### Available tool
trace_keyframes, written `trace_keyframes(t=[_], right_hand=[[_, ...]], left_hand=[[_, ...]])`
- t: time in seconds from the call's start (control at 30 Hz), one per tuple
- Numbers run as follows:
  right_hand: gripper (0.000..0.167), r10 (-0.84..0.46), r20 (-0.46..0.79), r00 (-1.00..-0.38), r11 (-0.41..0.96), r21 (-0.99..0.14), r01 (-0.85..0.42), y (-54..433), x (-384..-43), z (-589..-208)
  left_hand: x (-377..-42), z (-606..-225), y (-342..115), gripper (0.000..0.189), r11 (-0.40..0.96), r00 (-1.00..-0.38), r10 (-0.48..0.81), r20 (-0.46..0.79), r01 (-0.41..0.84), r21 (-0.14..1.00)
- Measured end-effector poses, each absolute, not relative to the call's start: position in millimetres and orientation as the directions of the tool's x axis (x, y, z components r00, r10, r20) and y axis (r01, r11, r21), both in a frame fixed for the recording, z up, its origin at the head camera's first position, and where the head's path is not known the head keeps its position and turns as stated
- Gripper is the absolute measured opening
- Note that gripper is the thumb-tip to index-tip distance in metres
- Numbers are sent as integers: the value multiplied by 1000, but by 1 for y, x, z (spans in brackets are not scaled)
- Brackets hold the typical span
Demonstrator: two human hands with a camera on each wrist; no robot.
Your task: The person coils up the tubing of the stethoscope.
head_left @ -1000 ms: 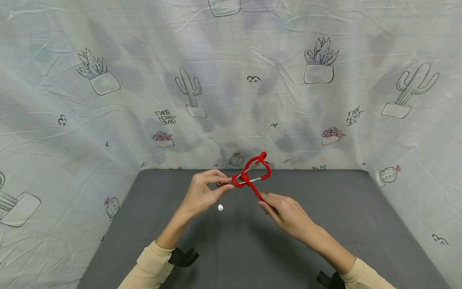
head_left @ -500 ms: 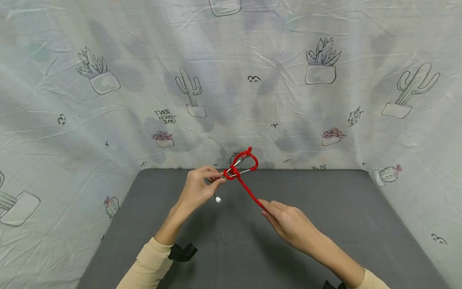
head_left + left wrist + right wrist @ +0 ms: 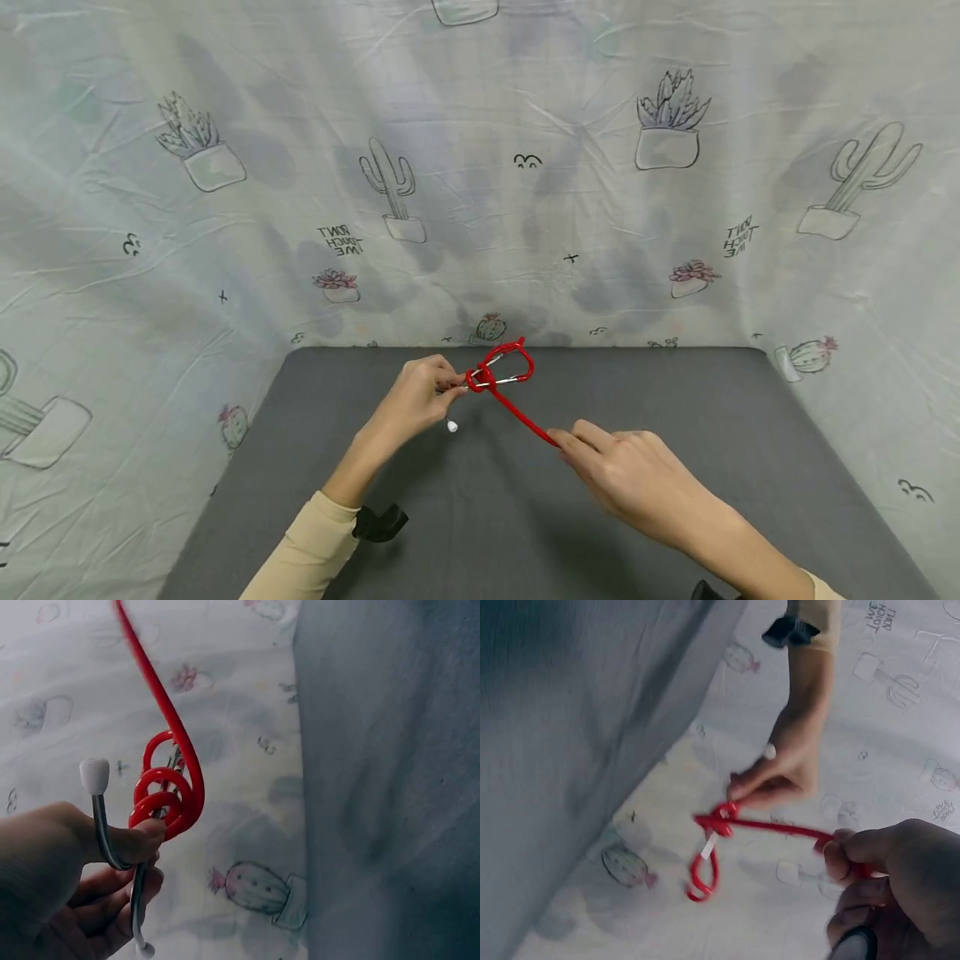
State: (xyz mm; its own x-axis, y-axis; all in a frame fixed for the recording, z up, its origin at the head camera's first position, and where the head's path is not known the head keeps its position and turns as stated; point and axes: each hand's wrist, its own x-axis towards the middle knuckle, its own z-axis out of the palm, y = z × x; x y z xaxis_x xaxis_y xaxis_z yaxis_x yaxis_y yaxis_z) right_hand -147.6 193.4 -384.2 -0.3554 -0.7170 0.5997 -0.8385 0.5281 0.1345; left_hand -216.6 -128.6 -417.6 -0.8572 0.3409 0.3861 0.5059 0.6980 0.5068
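Note:
A stethoscope with red tubing (image 3: 522, 414), metal ear tubes and white ear tips is held up above the table. My left hand (image 3: 422, 396) pinches its metal ear tubes between thumb and fingers; one white ear tip (image 3: 94, 776) sticks up beside the thumb in the left wrist view. Beyond those fingertips the red tubing is wound in coils (image 3: 161, 780) around the metal. My right hand (image 3: 637, 479) grips the tubing farther along, and the stretch between both hands runs straight. A dark, shiny rounded part (image 3: 857, 945) shows below the right fingers, partly hidden by them.
A grey-covered table (image 3: 465, 533) lies beneath both hands. Behind and on both sides hangs a pale cloth (image 3: 465, 108) printed with cacti and potted plants. Each forearm carries a black wrist mount, the left one (image 3: 381, 523) near the sleeve cuff.
My right hand has moved right and toward me, drawing out a longer stretch of red tubing from the coils. My left hand has shifted slightly left with the ear tubes.

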Motion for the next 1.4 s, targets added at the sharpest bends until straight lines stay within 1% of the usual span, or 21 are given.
trace_keyframes(t=[0.03,0.2,0.27,0.33,0.43,0.5,0.6,0.7,0.77,0.83,0.9,1.0,1.03,1.13,1.17,1.23,1.33,1.4], right_hand=[[54,-728,600,-332,521,169,-837,195,-149,-381],[48,-753,634,-173,481,353,-803,202,-163,-364],[44,-743,661,-105,470,403,-786,204,-171,-358],[42,-726,686,-48,466,440,-767,206,-179,-352],[40,-694,720,-1,470,453,-758,209,-193,-346],[36,-674,739,-1,467,425,-775,211,-202,-345],[32,-646,763,-40,443,332,-833,213,-215,-349],[30,-621,777,-105,408,206,-889,214,-227,-361],[31,-609,777,-159,385,114,-916,214,-234,-373],[32,-596,771,-224,360,7,-933,213,-239,-386],[32,-586,756,-292,340,-97,-935,210,-243,-400],[20,-566,735,-373,304,-235,-923,206,-244,-417],[20,-559,729,-395,287,-277,-917,204,-244,-422],[36,-539,702,-466,227,-412,-883,198,-242,-436],[38,-536,687,-490,214,-451,-866,195,-240,-440],[40,-532,656,-536,204,-515,-833,191,-235,-447],[33,-510,612,-605,230,-581,-781,184,-225,-458],[30,-484,601,-636,252,-600,-759,179,-218,-463]], left_hand=[[-216,-419,-126,8,698,-848,374,375,524,488],[-205,-419,-116,11,674,-800,515,309,600,431],[-199,-418,-113,12,642,-766,570,298,641,420],[-193,-416,-110,12,598,-719,627,300,691,406],[-184,-412,-105,12,492,-627,708,324,768,411],[-179,-410,-102,13,395,-565,747,350,801,450],[-175,-408,-98,15,239,-472,781,410,831,502],[-172,-407,-94,17,117,-403,778,481,846,520],[-172,-405,-93,18,65,-377,760,530,854,516],[-171,-402,-92,19,32,-368,736,568,857,514],[-172,-400,-92,20,15,-367,717,593,858,513],[-172,-397,-94,17,11,-387,696,604,847,531],[-172,-397,-95,17,11,-395,689,608,844,536],[-174,-396,-99,16,8,-412,665,623,838,546],[-174,-395,-101,17,3,-416,655,631,836,548],[-176,-395,-104,20,-6,-423,632,650,835,550],[-180,-394,-108,24,-6,-445,592,672,832,555],[-181,-392,-111,25,16,-474,555,683,828,561]])
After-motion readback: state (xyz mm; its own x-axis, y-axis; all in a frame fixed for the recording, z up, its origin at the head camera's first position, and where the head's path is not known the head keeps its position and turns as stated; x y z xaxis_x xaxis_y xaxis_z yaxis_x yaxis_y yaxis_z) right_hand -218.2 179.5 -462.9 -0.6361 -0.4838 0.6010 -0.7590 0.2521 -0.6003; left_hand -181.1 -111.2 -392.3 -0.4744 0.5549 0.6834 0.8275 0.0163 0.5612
